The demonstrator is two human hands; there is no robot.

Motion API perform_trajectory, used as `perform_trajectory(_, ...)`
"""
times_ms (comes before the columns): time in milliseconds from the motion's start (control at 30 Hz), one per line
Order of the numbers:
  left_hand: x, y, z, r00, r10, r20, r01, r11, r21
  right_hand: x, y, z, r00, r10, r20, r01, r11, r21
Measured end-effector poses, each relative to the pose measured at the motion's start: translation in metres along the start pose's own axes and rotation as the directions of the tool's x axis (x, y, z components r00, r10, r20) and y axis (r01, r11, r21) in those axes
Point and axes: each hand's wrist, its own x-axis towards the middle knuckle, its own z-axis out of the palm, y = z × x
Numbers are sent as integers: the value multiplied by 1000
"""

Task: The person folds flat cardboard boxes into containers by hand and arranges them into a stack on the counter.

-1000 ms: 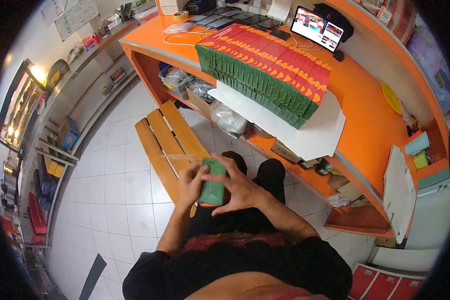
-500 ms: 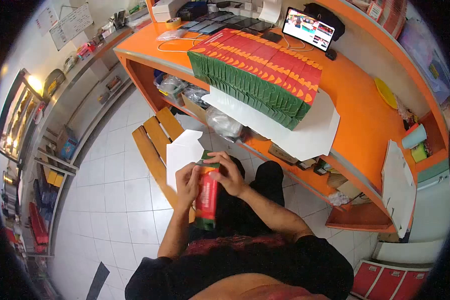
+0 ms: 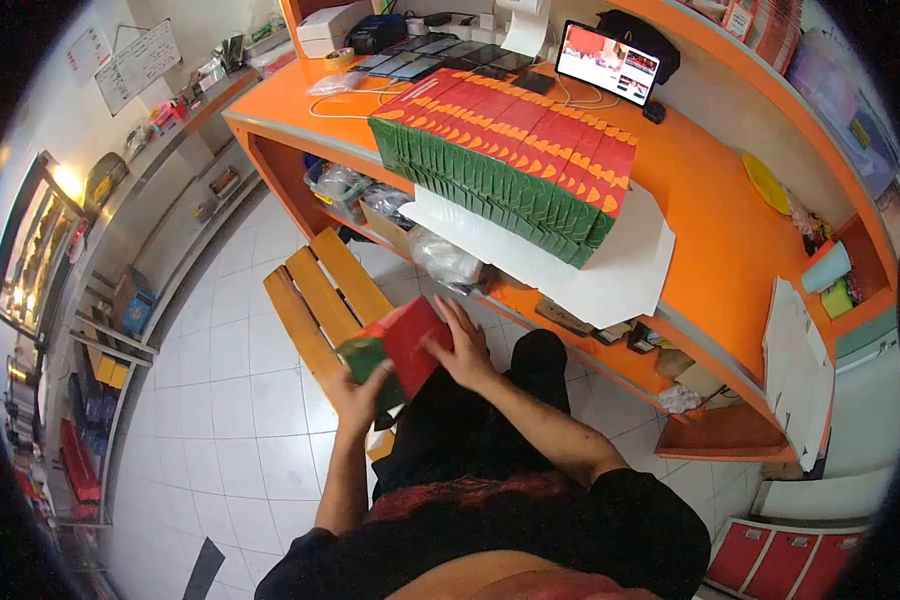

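Over my lap, a red and green cardboard box (image 3: 415, 345) is held tilted between both hands. My left hand (image 3: 358, 392) is closed on its green end, with the thumb lying on the green panel. At the red end, my right hand (image 3: 462, 352) grips the far edge, its fingers long and its thumb on the red face. On the orange counter ahead stands a long row of matching red and green boxes (image 3: 510, 140), packed side by side on a white cardboard sheet (image 3: 640, 240).
A slatted wooden bench (image 3: 315, 290) is left of my knees. The orange counter (image 3: 710, 270) carries a lit tablet (image 3: 608, 62), several phones (image 3: 430, 58) and a roll of tape (image 3: 340, 57). Plastic bags (image 3: 442, 258) fill the shelf beneath. A white board (image 3: 798, 375) leans at right.
The box has turned and opened out in my hands, so a broader red face and the green end show. The white inner flap is out of sight. My hands have moved further apart.
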Motion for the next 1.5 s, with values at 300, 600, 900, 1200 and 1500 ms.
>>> perform_trajectory(300,10,21,19,942,-277,191,335,818,-468,-24,-52,-20,679,-732,55,733,672,-103)
perform_trajectory(600,21,34,-3,958,-144,247,262,792,-552,-15,-74,-41,623,-781,35,741,604,294)
perform_trajectory(900,0,26,60,974,85,-210,-146,944,-295,-8,-94,-18,899,-248,-360,379,852,360)
perform_trajectory(1200,18,17,26,975,153,-159,-214,836,-506,-12,-103,-56,750,-660,-44,659,738,149)
perform_trajectory(1500,-8,34,61,989,43,-140,-120,783,-610,-16,-104,-45,789,-604,-110,607,794,-5)
